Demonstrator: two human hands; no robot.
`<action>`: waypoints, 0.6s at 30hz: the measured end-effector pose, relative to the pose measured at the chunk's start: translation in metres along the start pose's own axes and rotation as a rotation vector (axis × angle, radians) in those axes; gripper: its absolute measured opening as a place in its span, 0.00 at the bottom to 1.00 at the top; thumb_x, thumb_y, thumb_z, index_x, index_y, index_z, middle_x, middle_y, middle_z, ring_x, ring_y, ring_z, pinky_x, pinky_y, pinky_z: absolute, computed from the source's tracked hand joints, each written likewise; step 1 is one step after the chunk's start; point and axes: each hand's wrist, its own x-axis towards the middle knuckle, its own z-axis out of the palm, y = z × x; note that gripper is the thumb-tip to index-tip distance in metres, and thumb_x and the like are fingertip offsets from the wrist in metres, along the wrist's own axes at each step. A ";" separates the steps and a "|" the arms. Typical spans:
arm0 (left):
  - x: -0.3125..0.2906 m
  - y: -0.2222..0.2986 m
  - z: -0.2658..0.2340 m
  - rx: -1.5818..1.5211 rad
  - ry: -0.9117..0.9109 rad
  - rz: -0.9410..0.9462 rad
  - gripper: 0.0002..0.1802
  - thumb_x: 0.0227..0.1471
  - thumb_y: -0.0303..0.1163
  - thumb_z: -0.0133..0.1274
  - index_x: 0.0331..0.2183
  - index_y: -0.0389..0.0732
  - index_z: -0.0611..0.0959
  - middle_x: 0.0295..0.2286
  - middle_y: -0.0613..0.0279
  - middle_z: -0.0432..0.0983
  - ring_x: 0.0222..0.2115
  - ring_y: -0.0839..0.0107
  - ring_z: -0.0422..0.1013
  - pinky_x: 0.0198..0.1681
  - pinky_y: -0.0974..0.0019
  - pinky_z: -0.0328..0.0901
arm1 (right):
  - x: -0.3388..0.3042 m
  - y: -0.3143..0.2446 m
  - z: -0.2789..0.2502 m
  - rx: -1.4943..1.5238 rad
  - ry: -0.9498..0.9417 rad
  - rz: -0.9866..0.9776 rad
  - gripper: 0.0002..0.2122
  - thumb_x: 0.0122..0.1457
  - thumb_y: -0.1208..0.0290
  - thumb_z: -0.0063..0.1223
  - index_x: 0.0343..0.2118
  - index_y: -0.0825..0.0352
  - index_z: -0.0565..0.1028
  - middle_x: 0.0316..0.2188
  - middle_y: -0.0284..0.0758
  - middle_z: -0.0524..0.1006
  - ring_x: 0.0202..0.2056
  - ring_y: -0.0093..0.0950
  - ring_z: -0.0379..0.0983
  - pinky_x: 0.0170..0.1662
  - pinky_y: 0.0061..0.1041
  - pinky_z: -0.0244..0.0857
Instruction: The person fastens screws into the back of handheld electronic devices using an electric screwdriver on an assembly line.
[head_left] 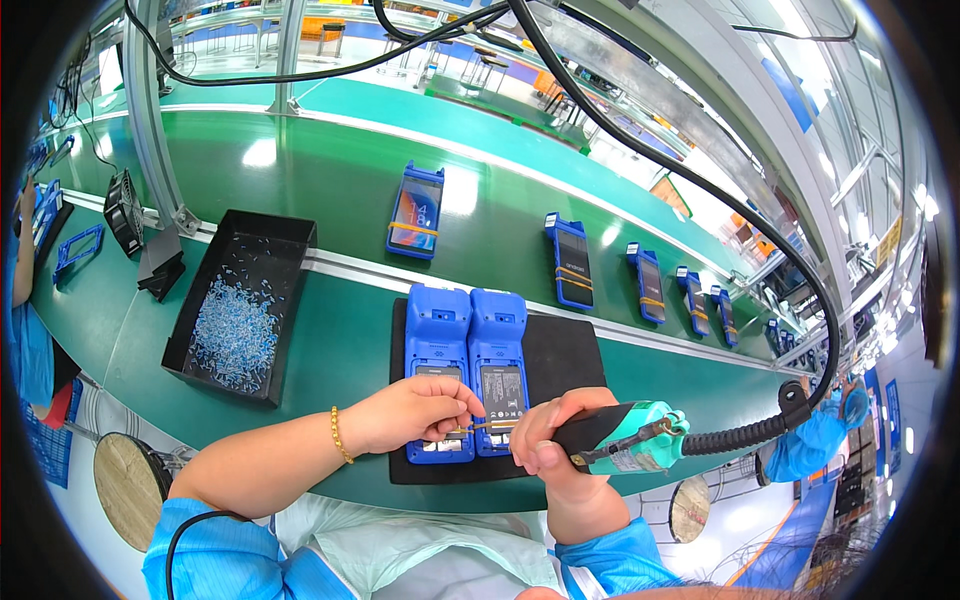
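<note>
My right hand (pixel 555 440) is wrapped round a teal and black electric screwdriver (pixel 640 445), held almost level with its thin bit pointing left. My left hand (pixel 425 412) is closed in a pinch by the bit's tip; whatever lies between its fingertips is too small to make out. Beneath the hands, two blue handheld terminals lie back side up, side by side: a left terminal (pixel 438 315) and a right terminal (pixel 497 315). Dark labelled batteries show in their open backs. My left fingers cover part of the left terminal's lower end. Under both is a black mat (pixel 565 355).
A black tray (pixel 302 262) of small blue and white pieces stands left. Along the green conveyor (pixel 340 180) lie several blue terminals with yellow bands, one with a lit screen (pixel 415 210). The screwdriver's thick black cable (pixel 735 437) loops overhead. Other people work at both sides.
</note>
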 end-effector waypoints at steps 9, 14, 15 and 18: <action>0.000 -0.001 0.000 0.007 0.002 0.001 0.12 0.59 0.26 0.43 0.42 0.34 0.78 0.28 0.69 0.68 0.24 0.84 0.61 0.25 0.79 0.59 | -0.001 0.000 0.000 0.018 0.014 -0.002 0.16 0.53 0.77 0.58 0.39 0.66 0.61 0.14 0.33 0.67 0.14 0.22 0.63 0.17 0.24 0.63; 0.000 -0.001 0.000 0.006 0.001 0.004 0.12 0.60 0.27 0.43 0.41 0.34 0.78 0.28 0.69 0.68 0.23 0.84 0.61 0.25 0.79 0.59 | 0.000 -0.001 0.001 -0.006 0.009 -0.014 0.16 0.53 0.77 0.58 0.39 0.67 0.62 0.14 0.33 0.67 0.14 0.22 0.63 0.17 0.24 0.64; 0.000 -0.001 0.000 0.013 0.006 0.006 0.12 0.60 0.27 0.43 0.41 0.34 0.78 0.28 0.69 0.68 0.23 0.84 0.61 0.25 0.79 0.59 | -0.001 -0.002 0.001 -0.011 0.016 -0.011 0.16 0.53 0.77 0.58 0.39 0.67 0.62 0.14 0.33 0.67 0.14 0.22 0.64 0.17 0.24 0.64; 0.000 -0.001 0.000 0.009 0.000 0.004 0.12 0.60 0.27 0.43 0.41 0.35 0.78 0.28 0.70 0.68 0.23 0.84 0.61 0.25 0.79 0.59 | -0.001 -0.003 0.001 -0.008 0.020 -0.005 0.16 0.53 0.77 0.58 0.39 0.67 0.62 0.14 0.33 0.67 0.14 0.22 0.64 0.17 0.24 0.64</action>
